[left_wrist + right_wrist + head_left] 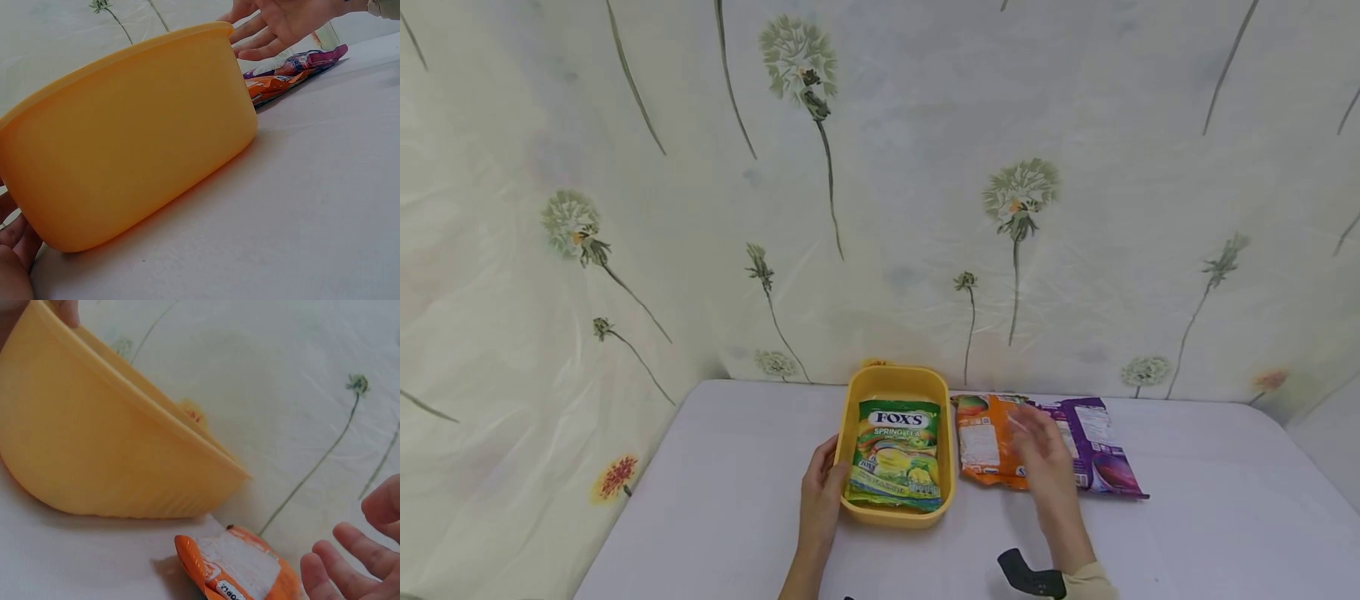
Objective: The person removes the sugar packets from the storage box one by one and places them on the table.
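A yellow plastic tub [898, 520] stands on the table, holding a green candy bag [895, 458] marked FOX'S Spring Tea. My left hand [823, 492] grips the tub's left side, with the thumb at the rim and fingers along the outer wall. Over the orange candy bag [977, 442] hovers my right hand [1045, 450], its fingers loosely spread and nothing in them. In the right wrist view, those fingers [353, 534] show beside the orange bag. A purple candy bag [1112, 462] lies to the right, overlapped by the orange one.
A white cloth [1210, 517] covers the table. Behind it hangs a pale curtain [895, 208] printed with dandelions, close to the table's back edge. A black strap [1033, 579] crosses the right wrist at the sleeve.
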### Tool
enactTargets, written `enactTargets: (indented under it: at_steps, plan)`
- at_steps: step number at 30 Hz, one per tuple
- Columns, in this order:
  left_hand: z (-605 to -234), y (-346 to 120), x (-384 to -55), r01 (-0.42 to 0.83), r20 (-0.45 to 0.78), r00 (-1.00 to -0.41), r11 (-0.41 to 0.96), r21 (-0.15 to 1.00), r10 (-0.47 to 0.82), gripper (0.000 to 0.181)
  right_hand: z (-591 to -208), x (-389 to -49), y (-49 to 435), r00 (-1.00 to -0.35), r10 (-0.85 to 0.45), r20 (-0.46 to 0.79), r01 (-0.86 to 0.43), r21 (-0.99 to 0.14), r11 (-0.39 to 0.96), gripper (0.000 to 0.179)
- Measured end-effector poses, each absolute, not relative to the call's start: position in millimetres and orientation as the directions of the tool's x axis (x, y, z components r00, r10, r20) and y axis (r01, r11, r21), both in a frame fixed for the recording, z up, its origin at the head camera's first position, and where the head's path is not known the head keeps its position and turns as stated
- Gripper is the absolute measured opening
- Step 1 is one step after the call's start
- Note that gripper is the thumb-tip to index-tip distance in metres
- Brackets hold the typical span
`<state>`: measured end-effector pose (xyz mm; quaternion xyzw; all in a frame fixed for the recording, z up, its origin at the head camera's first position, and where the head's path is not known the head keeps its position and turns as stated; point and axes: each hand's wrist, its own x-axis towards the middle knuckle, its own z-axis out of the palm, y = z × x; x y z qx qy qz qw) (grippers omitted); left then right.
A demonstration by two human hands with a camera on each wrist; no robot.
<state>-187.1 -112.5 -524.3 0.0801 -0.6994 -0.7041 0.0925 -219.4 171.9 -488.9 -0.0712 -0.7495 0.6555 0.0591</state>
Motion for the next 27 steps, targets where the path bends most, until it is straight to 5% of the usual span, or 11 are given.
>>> enactTargets:
  at_steps: [15,27]
  plan:
    - [-543,-114,-195,0.055,0.048,-0.967,-0.021,0.998,-0.249,0.040,-479,-217,155,-0.998,-0.040,-0.053,0.057,-0.991,-0.125,0.048]
    - [-514,-112,-182,0.026,0.030,-0.972,0.022,0.999,-0.235,0.039,-468,-208,123,-0.977,-0.199,-0.077,0.097,-0.991,-0.097,0.051]
